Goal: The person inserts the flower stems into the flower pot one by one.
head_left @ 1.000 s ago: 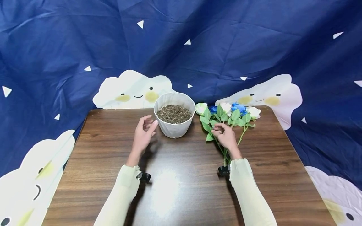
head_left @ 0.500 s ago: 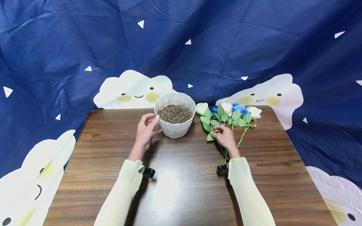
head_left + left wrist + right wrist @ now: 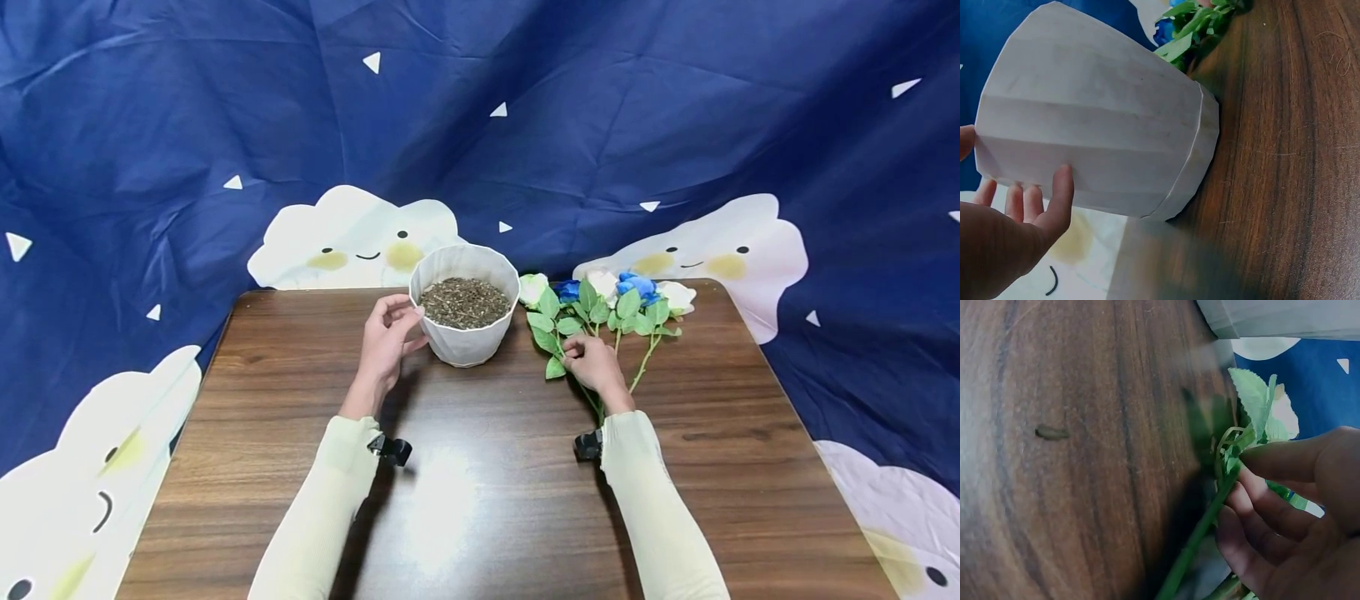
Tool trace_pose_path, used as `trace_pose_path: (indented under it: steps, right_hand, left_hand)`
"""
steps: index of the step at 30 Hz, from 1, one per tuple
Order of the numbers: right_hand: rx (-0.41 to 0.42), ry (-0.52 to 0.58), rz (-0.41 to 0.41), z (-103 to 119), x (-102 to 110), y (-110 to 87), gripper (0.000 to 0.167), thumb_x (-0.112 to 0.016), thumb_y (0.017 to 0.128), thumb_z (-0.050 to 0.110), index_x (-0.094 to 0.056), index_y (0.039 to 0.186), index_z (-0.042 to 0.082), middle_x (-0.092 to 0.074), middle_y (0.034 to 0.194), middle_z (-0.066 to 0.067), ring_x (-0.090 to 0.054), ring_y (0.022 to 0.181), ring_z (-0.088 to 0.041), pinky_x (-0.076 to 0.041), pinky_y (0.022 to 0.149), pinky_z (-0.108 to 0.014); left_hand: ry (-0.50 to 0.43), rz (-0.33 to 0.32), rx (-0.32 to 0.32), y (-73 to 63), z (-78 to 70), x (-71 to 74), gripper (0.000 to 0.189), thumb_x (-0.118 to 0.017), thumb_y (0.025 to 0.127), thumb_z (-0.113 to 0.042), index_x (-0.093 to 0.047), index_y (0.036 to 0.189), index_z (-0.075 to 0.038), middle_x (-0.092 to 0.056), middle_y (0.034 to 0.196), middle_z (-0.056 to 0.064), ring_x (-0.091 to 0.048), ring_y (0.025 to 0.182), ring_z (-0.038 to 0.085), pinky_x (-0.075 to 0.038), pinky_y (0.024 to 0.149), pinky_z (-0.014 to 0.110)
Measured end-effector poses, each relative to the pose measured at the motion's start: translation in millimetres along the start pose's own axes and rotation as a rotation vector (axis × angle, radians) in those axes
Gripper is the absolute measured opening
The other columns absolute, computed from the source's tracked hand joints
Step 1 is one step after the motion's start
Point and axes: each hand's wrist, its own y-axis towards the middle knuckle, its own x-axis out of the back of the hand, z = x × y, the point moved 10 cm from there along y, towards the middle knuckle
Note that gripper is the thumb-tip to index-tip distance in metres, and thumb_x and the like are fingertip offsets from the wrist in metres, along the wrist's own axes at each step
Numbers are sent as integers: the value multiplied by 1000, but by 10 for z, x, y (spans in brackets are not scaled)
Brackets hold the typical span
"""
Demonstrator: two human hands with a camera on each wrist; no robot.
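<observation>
While the left hand [image 3: 384,342] steadies the soil-filled white pot [image 3: 465,307] mid-table, the right hand [image 3: 592,364] pinches one green stem [image 3: 1200,534] just right of it, so I'd lift slowly without snagging neighbouring flowers [image 3: 611,296].

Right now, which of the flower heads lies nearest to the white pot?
The pale white-green flower head at the left end of the row, almost touching the white pot; the blue flower heads and other white ones lie farther right.

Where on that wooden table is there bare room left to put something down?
The near half of the table between the two sleeves is bare, as are the left strip beside the left hand and the right edge beyond the flowers. It is crowded at the far middle, where the white pot, the flowers and the right hand sit close together.
</observation>
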Motion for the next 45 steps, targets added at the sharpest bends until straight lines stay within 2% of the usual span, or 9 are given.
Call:
trace_pose_path:
  steps: [2,5,8,10,14,21,28,35,45]
  right_hand:
    - [7,-37,4,2,-10,9,15,-65,94,8,-70,108,5,-69,100,-10,-60,93,-32,-53,81,-42]
    - [3,-71,2,-4,-16,25,14,-58,93,6,-69,102,8,-66,99,-8,-54,85,-30,-41,65,-33]
    - [1,-61,-8,7,-2,32,18,-57,93,7,-70,105,8,-66,102,-9,-52,82,-30,-35,61,-31]
    - [14,-25,-16,35,15,34,20,-62,93,8,-71,110,6,-68,102,-11,-54,83,-29,-42,64,-32]
    - [49,104,-28,113,62,46,20,-66,92,3,-70,111,0,-69,96,-12,-56,83,-26,-48,75,-33]
    - [45,356,-53,139,121,61,23,-63,90,-7,-67,112,-8,-68,92,-13,-55,75,-14,-49,63,-20]
    - [-59,631,-3,109,67,12,33,-55,93,-9,-57,126,-8,-62,99,-7,-59,78,-10,-63,64,-28]
    - [-68,901,-7,213,79,-10,28,-49,91,-18,-49,115,-3,-54,91,-2,-60,78,-12,-65,67,-33]
    - [8,1040,-78,384,223,-22,29,-48,89,-21,-42,105,3,-48,90,-4,-60,79,-13,-66,69,-34]
  left_hand:
    - [2,2,-2,4,-1,-6,35,-69,93,-3,-53,124,-3,-53,108,6,-61,91,13,-63,84,49]
    - [6,6,-3,8,3,-14,35,-69,93,-3,-53,124,-4,-53,109,7,-62,91,12,-60,88,54]
    - [10,9,1,13,13,-17,34,-69,93,-3,-53,123,-5,-52,110,7,-61,92,13,-59,89,55]
    - [10,9,5,17,21,-11,33,-69,93,-3,-54,121,-7,-52,110,7,-60,93,13,-58,91,56]
    - [5,10,7,21,13,-6,31,-69,92,-3,-54,120,-8,-52,110,7,-59,94,13,-57,91,57]
    - [3,13,17,26,10,-6,32,-69,92,-3,-54,121,-8,-52,111,6,-59,92,15,-55,94,59]
    - [6,13,26,24,16,-13,33,-69,92,-3,-54,121,-8,-52,111,6,-59,93,15,-57,93,57]
    - [5,17,20,20,-8,-21,36,-69,93,-3,-52,124,-6,-52,110,6,-61,91,15,-59,90,55]
    - [5,26,25,11,-13,-25,41,-68,94,-3,-49,130,-1,-52,111,6,-60,92,15,-60,89,53]
